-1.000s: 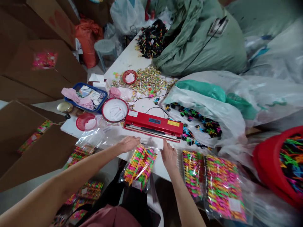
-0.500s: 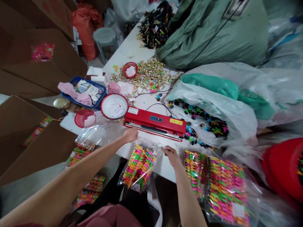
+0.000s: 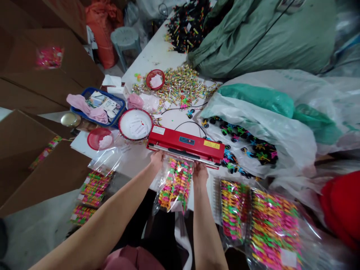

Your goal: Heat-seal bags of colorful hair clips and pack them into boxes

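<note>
Between my hands hangs a clear plastic bag [image 3: 174, 185] packed with rows of bright pink, green, orange and yellow plastic pieces. Its upper edge meets the front of a red bag sealer [image 3: 185, 144], which has a metal strip and a dark handle. My left hand [image 3: 156, 159] is closed on the bag's top left corner, close to the sealer's left end. At the top right corner my right hand [image 3: 200, 172] grips the bag, fingers partly hidden against the sealer's front edge. The bag's lower part droops over the table edge.
More filled bags [image 3: 274, 228] lie to the right, and others [image 3: 94, 187] at lower left. A white basin [image 3: 136, 124], a blue basket [image 3: 114, 98] and a pink basket [image 3: 95, 138] stand left of the sealer. Behind it are piles of small parts [image 3: 180, 80]. Plastic sacks [image 3: 303, 116] fill the right.
Both hands have moved forward, carrying the bag up to the sealer's front edge. My right hand has come in closer to the bag's packed pieces.
</note>
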Demonstrator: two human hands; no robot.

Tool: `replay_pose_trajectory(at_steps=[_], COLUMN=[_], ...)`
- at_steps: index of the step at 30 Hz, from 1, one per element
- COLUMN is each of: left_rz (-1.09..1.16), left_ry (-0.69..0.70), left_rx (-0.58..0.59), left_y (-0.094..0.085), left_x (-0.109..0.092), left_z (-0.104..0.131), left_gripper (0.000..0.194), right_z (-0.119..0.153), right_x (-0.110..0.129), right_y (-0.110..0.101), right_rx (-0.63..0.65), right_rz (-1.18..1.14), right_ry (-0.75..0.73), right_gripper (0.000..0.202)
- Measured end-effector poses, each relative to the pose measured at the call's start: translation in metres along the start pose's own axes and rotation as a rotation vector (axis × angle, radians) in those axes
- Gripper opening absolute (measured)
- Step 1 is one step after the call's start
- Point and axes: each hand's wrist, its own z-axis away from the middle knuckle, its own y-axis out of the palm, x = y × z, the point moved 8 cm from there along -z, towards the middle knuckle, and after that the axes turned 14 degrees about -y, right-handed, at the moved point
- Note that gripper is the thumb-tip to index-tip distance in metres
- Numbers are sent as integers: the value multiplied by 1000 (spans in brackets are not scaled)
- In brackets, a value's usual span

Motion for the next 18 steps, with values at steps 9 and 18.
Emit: replay_pose_trajectory(at_steps=[9, 18], left_rz=[-507, -1719], left_ry=[657, 919], left_rx=[9, 523], left_y=[14, 221], left_x=[-48, -8], left_z=[84, 132], left_gripper=[26, 19], right_z=[60, 93], right_x=[81, 36], right_y=[46, 101], right_rx=[507, 1156], right_rz=[640, 1641], right_ry=[-736, -1020], right_gripper=[38, 35])
